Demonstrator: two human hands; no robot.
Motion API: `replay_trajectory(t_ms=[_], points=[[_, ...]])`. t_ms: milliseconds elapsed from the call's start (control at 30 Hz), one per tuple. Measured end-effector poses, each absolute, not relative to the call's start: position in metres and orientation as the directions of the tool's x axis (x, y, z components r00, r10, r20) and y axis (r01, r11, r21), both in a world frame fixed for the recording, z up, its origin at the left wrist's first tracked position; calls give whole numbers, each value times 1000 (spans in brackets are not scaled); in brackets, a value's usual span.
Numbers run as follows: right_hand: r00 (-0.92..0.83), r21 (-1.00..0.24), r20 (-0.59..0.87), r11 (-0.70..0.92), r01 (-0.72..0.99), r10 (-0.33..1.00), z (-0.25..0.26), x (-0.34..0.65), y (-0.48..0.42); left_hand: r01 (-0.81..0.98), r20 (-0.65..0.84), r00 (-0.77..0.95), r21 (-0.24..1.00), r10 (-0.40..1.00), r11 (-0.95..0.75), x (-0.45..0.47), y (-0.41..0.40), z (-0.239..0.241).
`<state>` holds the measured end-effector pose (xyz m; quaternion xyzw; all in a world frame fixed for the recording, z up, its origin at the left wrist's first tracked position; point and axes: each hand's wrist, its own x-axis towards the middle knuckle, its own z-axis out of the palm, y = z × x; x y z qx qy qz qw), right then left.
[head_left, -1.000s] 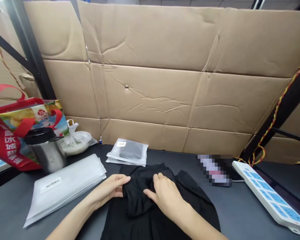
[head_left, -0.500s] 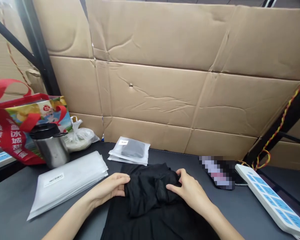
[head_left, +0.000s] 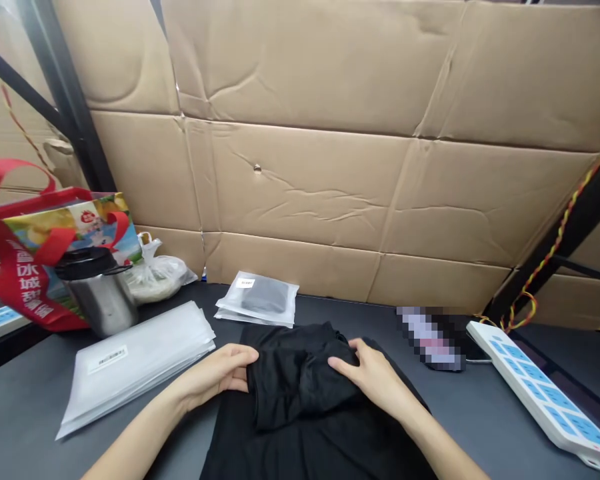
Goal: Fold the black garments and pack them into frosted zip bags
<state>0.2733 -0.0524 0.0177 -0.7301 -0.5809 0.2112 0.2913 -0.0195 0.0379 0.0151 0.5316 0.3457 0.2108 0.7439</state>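
One partly folded black garment (head_left: 300,387) lies on the tabletop (head_left: 480,413); your left hand (head_left: 223,373) pinches the fold's left edge, your right hand (head_left: 379,377) grips its right side.

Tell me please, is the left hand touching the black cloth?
Touching. The head view shows it: the thumb of the left hand lies over the folded edge of the black cloth, with no gap between them.

Set on the tabletop (head_left: 20,400) around the garment (head_left: 300,400): at eleven o'clock, smaller packets (head_left: 260,298); at ten, flask (head_left: 100,301) before carrier bag (head_left: 26,257); at three, power strip (head_left: 540,390). At twelve, behind, cardboard (head_left: 300,167).
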Motion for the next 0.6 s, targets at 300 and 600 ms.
replay_trajectory(t_ms=[300, 600], points=[[300, -503, 74, -224, 835, 951, 23, 303, -40, 137, -320, 744, 932, 586, 336, 7, 33, 20], [68, -35, 410, -59, 998, 910, 46, 216, -54, 136, -335, 704, 929, 626, 344, 12, 33, 6]])
